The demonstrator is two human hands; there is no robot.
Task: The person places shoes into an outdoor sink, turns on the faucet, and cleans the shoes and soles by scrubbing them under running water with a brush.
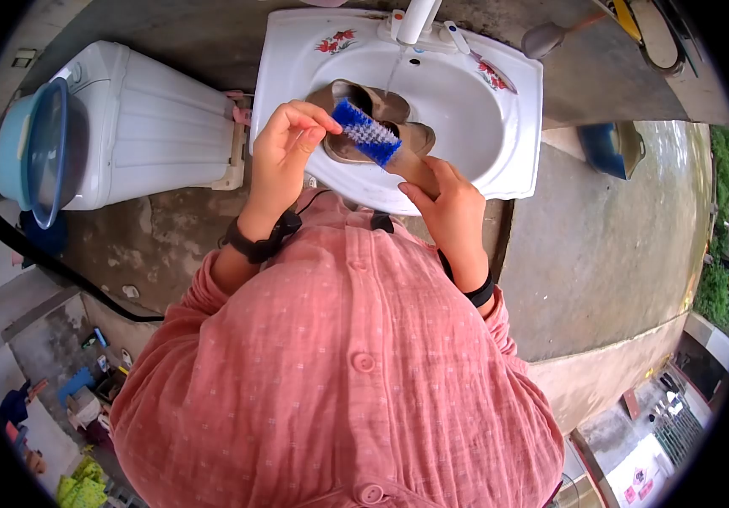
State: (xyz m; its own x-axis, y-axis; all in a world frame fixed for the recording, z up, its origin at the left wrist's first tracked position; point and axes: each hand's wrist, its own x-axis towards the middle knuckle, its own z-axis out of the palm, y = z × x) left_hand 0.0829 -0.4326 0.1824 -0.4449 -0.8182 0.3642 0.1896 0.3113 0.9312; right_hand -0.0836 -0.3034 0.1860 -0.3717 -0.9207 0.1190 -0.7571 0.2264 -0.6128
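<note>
One sink's [290, 49] left edge is being flanked by a washing machine [157, 123]; a brush [366, 134] is being gripped by the right hand [451, 201], the left hand's [284, 154] fingers bent alongside, any pinch unclear.

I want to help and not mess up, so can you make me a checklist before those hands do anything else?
1. Brush held firmly: ok, the right hand grips its handle.
2. Bristles turned down toward the shoes: not ok, they face up.
3. Both shoes inside the sink: ok, they lie side by side in the basin.
4. Water running: ok, a thin stream falls from the faucet.
5. Left hand clear of the bristles: not ok, its fingertips are right by them.
6. Wristbands dry: cannot tell.
</note>
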